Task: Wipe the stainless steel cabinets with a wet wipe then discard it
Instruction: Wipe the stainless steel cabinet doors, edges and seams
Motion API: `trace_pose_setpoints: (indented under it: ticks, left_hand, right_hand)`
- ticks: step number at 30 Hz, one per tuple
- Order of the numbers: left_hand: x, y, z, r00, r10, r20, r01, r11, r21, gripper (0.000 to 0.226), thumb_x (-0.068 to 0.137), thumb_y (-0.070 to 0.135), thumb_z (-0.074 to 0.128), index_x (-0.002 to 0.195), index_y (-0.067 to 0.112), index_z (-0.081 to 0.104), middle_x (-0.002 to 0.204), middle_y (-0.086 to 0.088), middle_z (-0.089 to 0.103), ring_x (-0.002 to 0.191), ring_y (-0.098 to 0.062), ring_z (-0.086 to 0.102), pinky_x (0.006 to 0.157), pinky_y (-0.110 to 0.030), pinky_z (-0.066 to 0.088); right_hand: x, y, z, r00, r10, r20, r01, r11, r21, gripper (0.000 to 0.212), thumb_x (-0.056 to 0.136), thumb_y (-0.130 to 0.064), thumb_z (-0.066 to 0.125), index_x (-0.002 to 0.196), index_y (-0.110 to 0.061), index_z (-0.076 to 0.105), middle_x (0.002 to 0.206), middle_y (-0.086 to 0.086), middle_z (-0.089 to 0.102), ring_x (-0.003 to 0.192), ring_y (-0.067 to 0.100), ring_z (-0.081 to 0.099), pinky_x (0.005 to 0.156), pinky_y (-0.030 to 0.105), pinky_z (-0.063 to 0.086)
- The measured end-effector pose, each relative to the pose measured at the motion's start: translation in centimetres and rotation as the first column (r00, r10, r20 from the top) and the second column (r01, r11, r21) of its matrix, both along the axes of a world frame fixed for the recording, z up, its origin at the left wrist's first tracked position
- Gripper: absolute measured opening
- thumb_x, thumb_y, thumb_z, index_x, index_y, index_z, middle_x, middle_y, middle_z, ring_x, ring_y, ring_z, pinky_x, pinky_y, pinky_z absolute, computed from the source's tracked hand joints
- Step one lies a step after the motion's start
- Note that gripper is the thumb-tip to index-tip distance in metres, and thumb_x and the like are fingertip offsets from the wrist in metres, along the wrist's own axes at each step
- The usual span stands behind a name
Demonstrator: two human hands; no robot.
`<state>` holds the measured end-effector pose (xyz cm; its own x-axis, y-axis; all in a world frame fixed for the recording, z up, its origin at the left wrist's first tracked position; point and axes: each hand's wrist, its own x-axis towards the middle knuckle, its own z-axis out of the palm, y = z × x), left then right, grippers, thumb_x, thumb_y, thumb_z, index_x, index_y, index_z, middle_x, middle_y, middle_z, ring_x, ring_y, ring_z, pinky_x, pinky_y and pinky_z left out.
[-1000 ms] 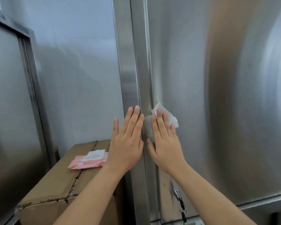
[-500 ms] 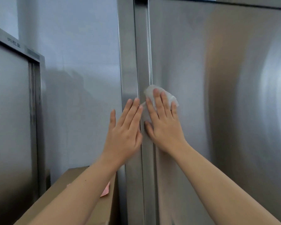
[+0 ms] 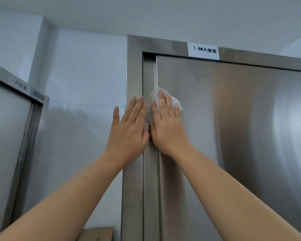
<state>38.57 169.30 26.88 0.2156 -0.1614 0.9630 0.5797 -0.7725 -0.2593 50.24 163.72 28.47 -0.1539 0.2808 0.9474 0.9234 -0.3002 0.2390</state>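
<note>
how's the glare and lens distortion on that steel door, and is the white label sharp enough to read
Head view: a broad soft sheen lies across the right side of the cabinet door, nothing blown out; head view: the wide lens slants the top frame; head view: the white label reads sharply, and the right hand, flat on the wet wipe, shows no motion blur.

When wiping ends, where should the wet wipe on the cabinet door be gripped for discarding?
Probably the crumpled edge of the wet wipe showing past the fingertips of the right hand, above and to the right. It is pressed flat against the cabinet door, so the grip comes from the front: curl those fingers to bunch it.
</note>
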Motion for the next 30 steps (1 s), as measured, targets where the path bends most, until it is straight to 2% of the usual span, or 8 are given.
trace_pose_setpoints:
  ticks: [3,7,13,20,24,30]
  left_hand:
    - [0.1,0.3,1.1,1.000,-0.004,0.015,0.004,1.000,0.002,0.066,0.083,0.029,0.017,0.141,0.002,0.034,0.152,-0.009,0.025,0.138,-0.019,0.007,0.110,-0.053,0.013]
    - [0.2,0.5,0.9,0.999,-0.016,0.049,0.014,0.999,0.049,0.062,0.083,0.025,0.027,0.138,0.001,0.041,0.148,-0.011,0.033,0.137,-0.027,0.020,0.105,-0.056,0.017]
    - [0.0,0.6,0.8,0.998,0.020,0.063,-0.025,0.996,0.084,0.062,0.079,0.024,0.032,0.135,0.000,0.045,0.144,-0.012,0.038,0.133,-0.032,0.031,0.098,-0.062,0.029]
    - [-0.1,0.7,0.8,0.998,0.039,0.051,-0.043,0.996,0.083,0.065,0.079,0.026,0.033,0.137,0.001,0.042,0.147,-0.010,0.034,0.134,-0.033,0.029,0.100,-0.058,0.024]
    - [-0.1,0.7,0.8,0.998,0.039,0.058,-0.045,0.995,0.093,0.065,0.077,0.027,0.034,0.137,0.001,0.043,0.146,-0.010,0.036,0.134,-0.033,0.030,0.099,-0.060,0.024]
    - [0.0,0.6,0.8,0.996,0.052,0.074,-0.059,0.993,0.099,0.063,0.079,0.026,0.034,0.136,0.003,0.043,0.144,-0.011,0.039,0.132,-0.033,0.032,0.098,-0.060,0.025]
  right_hand:
    - [0.0,0.2,2.3,1.000,-0.017,0.010,0.017,1.000,0.009,0.057,0.098,-0.024,0.030,0.148,-0.007,0.008,0.154,0.015,-0.014,0.141,0.028,-0.016,0.111,0.039,-0.013]
    - [0.3,0.2,5.2,0.998,-0.064,0.025,0.063,0.998,0.014,0.057,0.099,-0.026,0.028,0.148,-0.007,0.006,0.154,0.016,-0.016,0.142,0.027,-0.015,0.113,0.041,-0.007]
    - [-0.3,0.5,8.9,0.998,-0.062,-0.011,0.063,0.997,0.038,0.057,0.099,-0.026,0.030,0.148,-0.007,0.007,0.154,0.016,-0.016,0.142,0.026,-0.013,0.112,0.041,-0.008]
    - [-0.6,0.4,11.8,0.997,-0.072,-0.034,0.074,0.996,0.047,0.056,0.100,-0.024,0.027,0.149,-0.008,0.005,0.154,0.016,-0.015,0.143,0.025,-0.013,0.113,0.041,-0.006]
    - [-0.9,0.7,11.5,0.997,-0.056,-0.059,0.060,0.996,0.065,0.058,0.100,-0.025,0.027,0.149,-0.006,0.003,0.154,0.014,-0.017,0.142,0.024,-0.015,0.113,0.041,-0.008]
    - [-0.6,0.8,6.6,1.000,-0.014,-0.026,0.015,0.998,0.053,0.059,0.099,-0.025,0.027,0.148,-0.004,0.002,0.154,0.012,-0.019,0.142,0.022,-0.018,0.111,0.037,-0.013]
